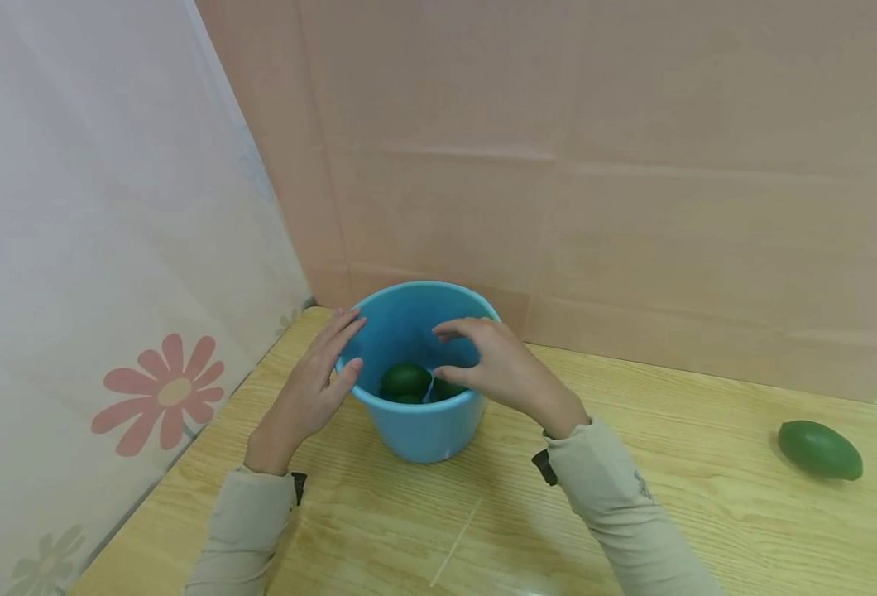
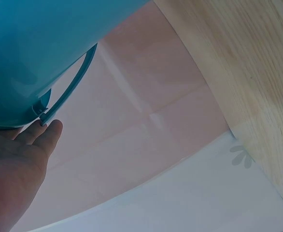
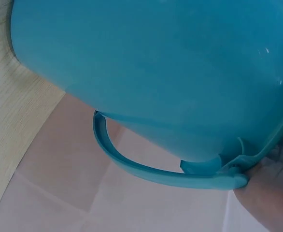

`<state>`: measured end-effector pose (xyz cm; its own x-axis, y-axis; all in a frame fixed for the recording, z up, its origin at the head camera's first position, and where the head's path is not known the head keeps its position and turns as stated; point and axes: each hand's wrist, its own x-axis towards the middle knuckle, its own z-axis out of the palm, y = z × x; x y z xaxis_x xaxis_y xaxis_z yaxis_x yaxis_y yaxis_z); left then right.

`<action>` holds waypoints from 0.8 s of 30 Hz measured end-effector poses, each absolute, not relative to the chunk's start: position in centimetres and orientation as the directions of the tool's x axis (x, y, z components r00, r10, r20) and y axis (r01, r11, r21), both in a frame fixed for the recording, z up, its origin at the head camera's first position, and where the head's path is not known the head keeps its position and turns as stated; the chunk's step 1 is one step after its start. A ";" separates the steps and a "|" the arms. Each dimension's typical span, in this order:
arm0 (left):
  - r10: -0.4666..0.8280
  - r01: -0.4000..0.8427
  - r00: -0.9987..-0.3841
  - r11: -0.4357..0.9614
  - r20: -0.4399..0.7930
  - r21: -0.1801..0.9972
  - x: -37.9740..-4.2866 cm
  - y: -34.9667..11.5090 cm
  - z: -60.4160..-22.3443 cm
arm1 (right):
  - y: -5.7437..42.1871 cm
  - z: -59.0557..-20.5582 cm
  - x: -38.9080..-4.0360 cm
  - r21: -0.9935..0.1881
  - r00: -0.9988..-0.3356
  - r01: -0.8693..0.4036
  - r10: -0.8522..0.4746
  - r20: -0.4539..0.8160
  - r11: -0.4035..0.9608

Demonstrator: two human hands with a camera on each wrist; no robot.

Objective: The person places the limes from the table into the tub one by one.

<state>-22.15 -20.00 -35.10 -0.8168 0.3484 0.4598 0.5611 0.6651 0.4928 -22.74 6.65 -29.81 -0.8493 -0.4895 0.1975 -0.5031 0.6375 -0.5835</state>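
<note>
A light blue bucket (image 1: 424,430) stands upright on the wooden table, with dark green oval fruits (image 1: 405,381) inside at the bottom. My left hand (image 1: 306,397) is at the bucket's left rim, its fingers fairly straight and reaching just over the edge. The right hand (image 1: 501,364) reaches over the right rim, with fingers and thumb spread apart above the fruits; nothing shows between them. In the left wrist view the left fingertips lie close beside the bucket's handle (image 2: 76,79). The right wrist view shows the handle (image 3: 132,166) hanging down, with part of the right hand at the rim.
Far to the right on the wooden table (image 1: 692,497) lies a single green oval fruit (image 1: 818,450) with a pointed end. Behind the bucket rises a pinkish-tan covered wall (image 1: 632,165). A white sheet with flower prints (image 1: 174,393) borders the table's left side.
</note>
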 end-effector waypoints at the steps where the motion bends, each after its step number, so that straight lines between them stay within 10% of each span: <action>1: 0.349 0.562 -0.816 0.666 0.460 0.492 -22.2 -20.0 -35.1 | 6.7 -29.8 -22.7 -0.583 -0.847 -0.509 -0.490 0.206 0.634; 24: 0.348 0.558 -0.820 0.661 0.454 0.501 -22.2 -19.9 -35.1 | 7.0 -30.7 -22.6 -0.553 -0.778 -0.627 -0.486 0.398 0.550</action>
